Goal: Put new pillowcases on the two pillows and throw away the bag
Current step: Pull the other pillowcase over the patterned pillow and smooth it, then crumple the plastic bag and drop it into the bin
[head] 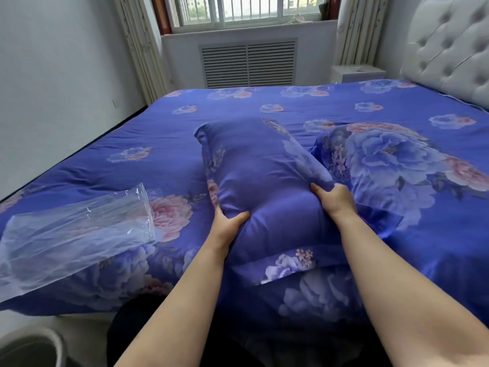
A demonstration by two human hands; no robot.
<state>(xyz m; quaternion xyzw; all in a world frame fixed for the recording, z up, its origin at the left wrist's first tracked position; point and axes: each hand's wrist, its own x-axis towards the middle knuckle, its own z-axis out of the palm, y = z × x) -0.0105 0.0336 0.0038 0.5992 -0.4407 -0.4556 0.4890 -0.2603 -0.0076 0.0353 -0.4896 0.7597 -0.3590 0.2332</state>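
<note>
A pillow in a blue flowered pillowcase [254,165] lies lengthwise on the bed in front of me. My left hand [227,221] grips its near left side, thumb pressed into the fabric. My right hand [334,198] grips its near right edge. The pillowcase's open flap [288,263] hangs toward me between my forearms. A second pillow with a large flower print [391,160] lies on the bed to the right, touching the first. An empty clear plastic bag [74,234] lies on the bed at the left.
The bed [132,133] carries a blue flowered cover that matches the pillowcases. A tufted grey headboard [449,49] stands at the right. A round bin [31,348] sits on the floor at the lower left. Beyond the bed are a window, radiator grille and small nightstand [357,72].
</note>
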